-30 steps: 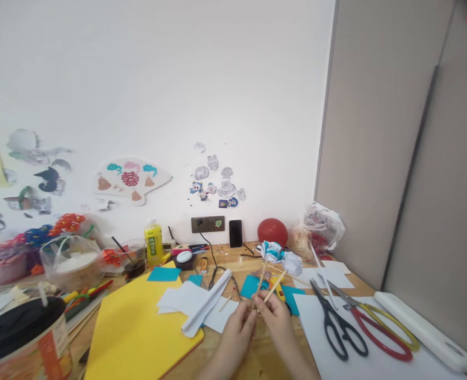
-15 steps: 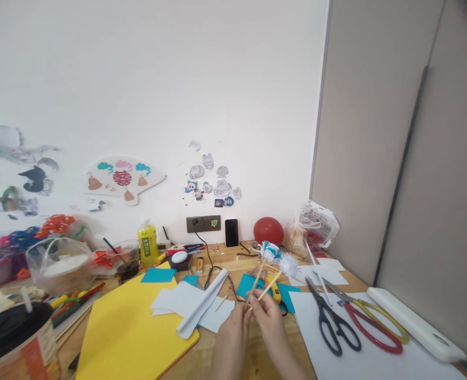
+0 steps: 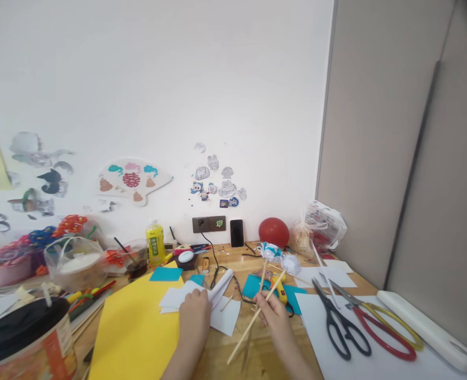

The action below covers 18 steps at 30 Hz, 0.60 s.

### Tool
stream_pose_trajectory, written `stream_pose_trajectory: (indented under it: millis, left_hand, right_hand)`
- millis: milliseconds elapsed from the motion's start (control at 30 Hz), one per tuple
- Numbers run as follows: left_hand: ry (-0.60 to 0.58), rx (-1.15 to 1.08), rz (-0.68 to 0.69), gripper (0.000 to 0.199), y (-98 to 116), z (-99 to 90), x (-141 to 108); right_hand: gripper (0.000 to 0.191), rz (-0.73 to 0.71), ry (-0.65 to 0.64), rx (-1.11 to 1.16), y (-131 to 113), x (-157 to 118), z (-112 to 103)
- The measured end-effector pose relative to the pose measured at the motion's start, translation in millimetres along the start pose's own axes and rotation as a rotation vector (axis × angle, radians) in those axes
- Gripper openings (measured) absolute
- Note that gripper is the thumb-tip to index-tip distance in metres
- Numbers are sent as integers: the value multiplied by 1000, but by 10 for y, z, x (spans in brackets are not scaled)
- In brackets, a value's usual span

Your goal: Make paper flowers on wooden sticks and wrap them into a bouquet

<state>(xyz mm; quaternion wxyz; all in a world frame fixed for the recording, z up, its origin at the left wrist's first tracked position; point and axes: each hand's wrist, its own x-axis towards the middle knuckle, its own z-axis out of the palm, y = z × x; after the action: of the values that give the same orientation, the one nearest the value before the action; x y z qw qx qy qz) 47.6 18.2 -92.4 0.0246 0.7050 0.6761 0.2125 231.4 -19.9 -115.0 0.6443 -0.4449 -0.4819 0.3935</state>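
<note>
My right hand (image 3: pixel 273 311) pinches two thin wooden sticks (image 3: pixel 241 345) that cross at the fingers. A blue-and-white paper flower (image 3: pixel 270 251) and a white paper flower (image 3: pixel 291 264) sit at their upper ends. My left hand (image 3: pixel 194 311) lies over the lower part of a rolled white paper (image 3: pixel 223 284), with fingers curled down onto it and the fingertips hidden. Loose white sheets (image 3: pixel 172 298) are beside that hand, partly on a yellow board (image 3: pixel 134 327). Behind the right hand lies a yellow-handled tool (image 3: pixel 279 290), partly covered.
Black scissors (image 3: pixel 342 322) and red-and-yellow-handled scissors (image 3: pixel 387 327) lie on white paper at right, by a long white bar (image 3: pixel 427 330). A black-lidded tub (image 3: pixel 23 338) stands at front left. Along the wall are a yellow bottle (image 3: pixel 155 243), a phone (image 3: pixel 237 233) and a red balloon (image 3: pixel 274 232).
My left hand has let go of the sticks and moved left onto the rolled paper. The right hand keeps the sticks, whose lower ends now show. The view has shifted slightly left.
</note>
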Motion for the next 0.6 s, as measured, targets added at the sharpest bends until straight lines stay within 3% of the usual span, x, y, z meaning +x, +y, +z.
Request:
stream_pose_trajectory:
  millis: [133, 233, 433, 533, 600]
  left_hand:
    - [-54, 75, -38, 20, -112, 97, 24]
    - [-10, 72, -33, 31, -65, 102, 21]
    - [149, 135, -195, 40, -268, -263, 37]
    - [213, 223, -320, 39, -414, -427, 42]
    - [235, 266, -300, 37, -439, -432, 47]
  right_hand:
    - [47, 13, -2, -37, -15, -17, 5]
    - [48, -4, 6, -50, -20, -15, 8]
    - [52, 81, 1, 137, 33, -1, 47]
    - [51, 85, 55, 103, 66, 6, 16]
    - [47, 52, 94, 51, 77, 12, -18]
